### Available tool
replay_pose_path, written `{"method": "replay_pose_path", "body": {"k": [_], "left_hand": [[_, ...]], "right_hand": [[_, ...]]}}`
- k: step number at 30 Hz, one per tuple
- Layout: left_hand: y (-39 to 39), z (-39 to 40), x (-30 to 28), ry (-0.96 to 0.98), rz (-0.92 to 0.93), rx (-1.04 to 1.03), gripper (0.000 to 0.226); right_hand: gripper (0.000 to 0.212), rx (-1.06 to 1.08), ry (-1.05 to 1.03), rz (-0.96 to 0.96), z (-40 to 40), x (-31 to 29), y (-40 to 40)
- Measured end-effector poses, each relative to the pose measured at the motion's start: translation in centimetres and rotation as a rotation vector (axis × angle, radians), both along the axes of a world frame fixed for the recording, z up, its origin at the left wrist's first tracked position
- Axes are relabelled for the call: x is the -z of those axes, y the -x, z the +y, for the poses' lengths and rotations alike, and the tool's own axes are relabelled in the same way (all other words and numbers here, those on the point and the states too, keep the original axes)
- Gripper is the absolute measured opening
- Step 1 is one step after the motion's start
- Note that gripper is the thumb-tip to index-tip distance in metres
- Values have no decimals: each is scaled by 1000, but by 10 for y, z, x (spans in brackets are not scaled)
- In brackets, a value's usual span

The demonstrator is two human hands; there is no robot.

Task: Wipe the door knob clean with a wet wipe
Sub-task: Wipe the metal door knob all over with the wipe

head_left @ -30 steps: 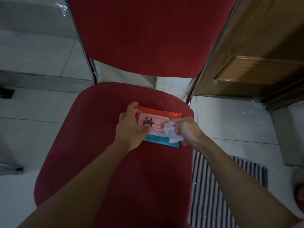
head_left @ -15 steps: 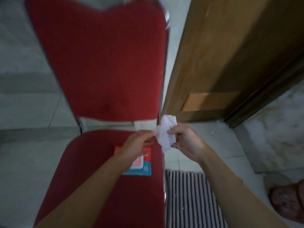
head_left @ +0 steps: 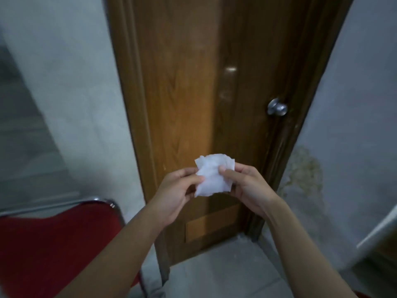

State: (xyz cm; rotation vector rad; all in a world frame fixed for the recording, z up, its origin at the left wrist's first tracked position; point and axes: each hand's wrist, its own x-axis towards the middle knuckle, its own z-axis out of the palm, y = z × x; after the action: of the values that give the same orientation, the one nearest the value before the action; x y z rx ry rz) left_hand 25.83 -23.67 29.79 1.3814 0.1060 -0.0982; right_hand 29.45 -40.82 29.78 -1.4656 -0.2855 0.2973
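A white wet wipe, folded and a little crumpled, is held in front of me by both hands. My left hand pinches its left edge, and my right hand grips its right side with the thumb on top. The round silver door knob sits on the right side of a brown wooden door, above and to the right of the wipe and well apart from both hands. The wipe packet is out of view.
A red padded chair with a chrome frame stands at the lower left, close to the door. Grey walls flank the door frame, and the right wall has a stained patch. Pale floor tiles lie below the door.
The wipe came out of the packet on the chair seat and was lifted. My view swung up from the chair to the door, and both hands now hold the wipe before the door.
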Motion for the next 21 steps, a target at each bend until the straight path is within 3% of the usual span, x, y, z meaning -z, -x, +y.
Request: {"method": "replay_pose_path", "body": {"k": [6, 14, 21], "left_hand": [[-61, -89, -43, 150, -28, 24, 21], [-124, -194, -50, 63, -47, 103, 15], [-195, -238, -64, -7, -101, 144, 13]], "right_hand": [[21, 244, 132, -174, -86, -42, -43], [20, 599, 387, -375, -168, -44, -98], [12, 615, 346, -440, -202, -50, -159]]}}
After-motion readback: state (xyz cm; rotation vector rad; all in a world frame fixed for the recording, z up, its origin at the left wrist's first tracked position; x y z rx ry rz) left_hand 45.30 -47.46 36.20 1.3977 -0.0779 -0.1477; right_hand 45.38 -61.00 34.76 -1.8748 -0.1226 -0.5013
